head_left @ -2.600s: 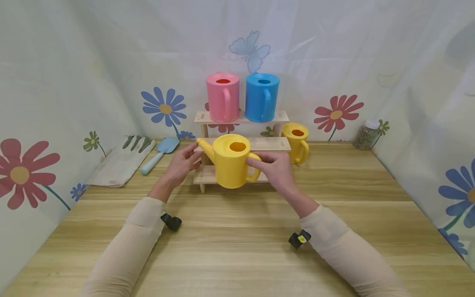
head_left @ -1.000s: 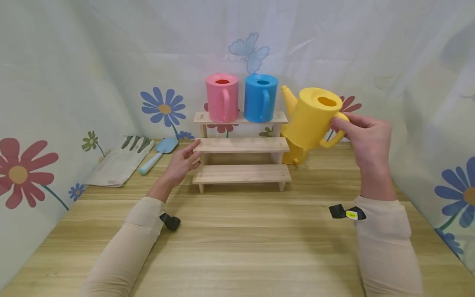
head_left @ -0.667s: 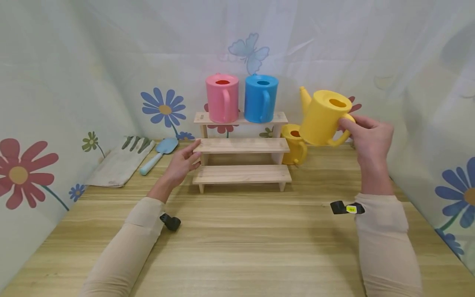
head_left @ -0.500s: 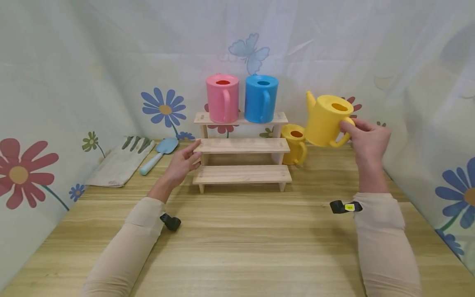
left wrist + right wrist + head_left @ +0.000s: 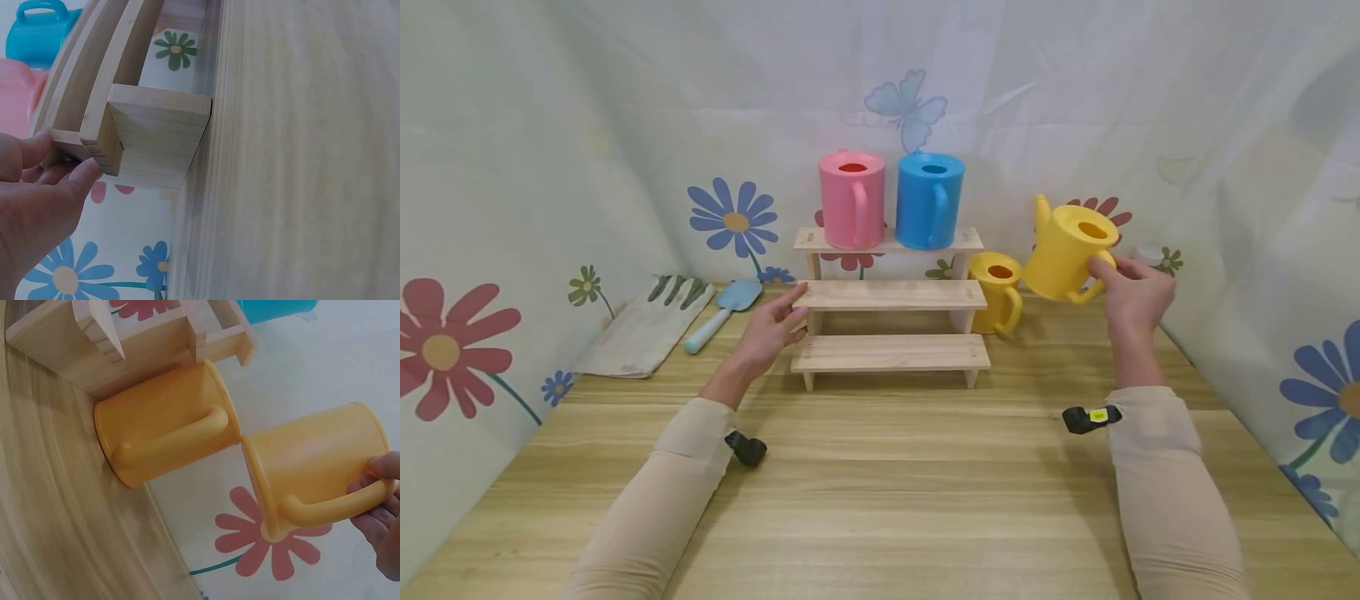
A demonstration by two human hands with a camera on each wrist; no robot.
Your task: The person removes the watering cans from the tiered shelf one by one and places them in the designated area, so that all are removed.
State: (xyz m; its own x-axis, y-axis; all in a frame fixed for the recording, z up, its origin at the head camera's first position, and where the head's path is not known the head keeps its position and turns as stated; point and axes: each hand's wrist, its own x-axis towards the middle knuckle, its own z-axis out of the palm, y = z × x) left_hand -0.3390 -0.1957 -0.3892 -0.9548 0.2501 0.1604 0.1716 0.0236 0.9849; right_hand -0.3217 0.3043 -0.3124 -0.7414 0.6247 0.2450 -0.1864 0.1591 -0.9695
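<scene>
My right hand [image 5: 1135,293] grips the handle of a yellow watering can [image 5: 1071,252], held in the air right of the stand, tilted, its spout up and back. A second yellow watering can [image 5: 996,293] stands on the table against the stand's right end, partly behind it. In the right wrist view the held can [image 5: 319,462] is close to the standing can [image 5: 165,425]. My left hand [image 5: 767,332] pinches the left end of the middle step of the wooden stand [image 5: 887,294]. On its top step are a pink watering can [image 5: 842,204] and a blue watering can [image 5: 917,204].
Left on the wooden table [image 5: 880,483] lie a pale glove [image 5: 640,333] with green fingertips and a light blue trowel [image 5: 739,295]. A jar with a white lid [image 5: 1148,253] at the back right is mostly hidden behind my right hand. A flowered curtain [image 5: 1045,100] surrounds the table.
My right hand has carried the yellow watering can from in front of the stand to its right, then slightly lower and farther back. The left hand has stayed at the stand's end.
</scene>
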